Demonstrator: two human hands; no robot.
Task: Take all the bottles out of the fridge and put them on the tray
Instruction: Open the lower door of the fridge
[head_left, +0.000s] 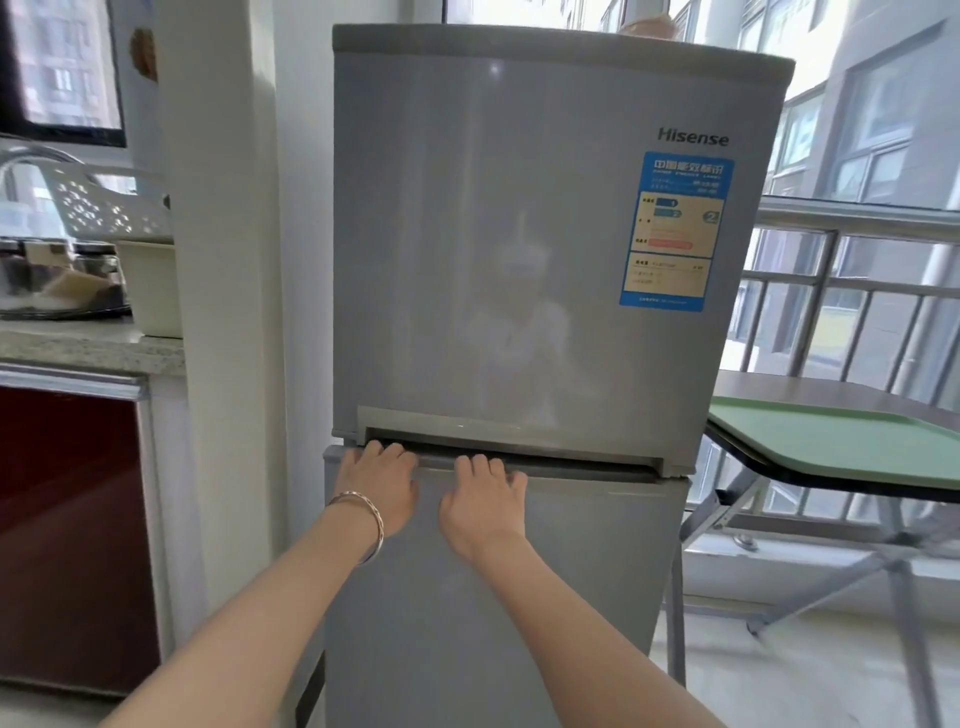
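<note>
1. Silver two-door fridge (519, 260), upright, centre of view; both doors shut, so bottles not visible.
2. Blue energy label (672, 231) on upper door, right side, below brand lettering.
3. Left hand (382, 488): palm flat against top of lower door, fingers (384, 451) curled into the recessed handle slot (519, 447) between the two doors, near its left end. Grip hooked over the door edge, not pinching any separate item.
4. Right hand (480, 501): just beside left hand, apart from it, fingers likewise curled into the same slot. Grip hooked over the edge.
5. Metal bangle (363, 519) on left wrist.
6. Green tray (831, 441): flat on the folding table (810, 387) right of fridge, just beside fridge side wall.
7. Stone-topped kitchen table (78, 343) at left, carrying a white basket (98, 208) and blurred containers.
</note>
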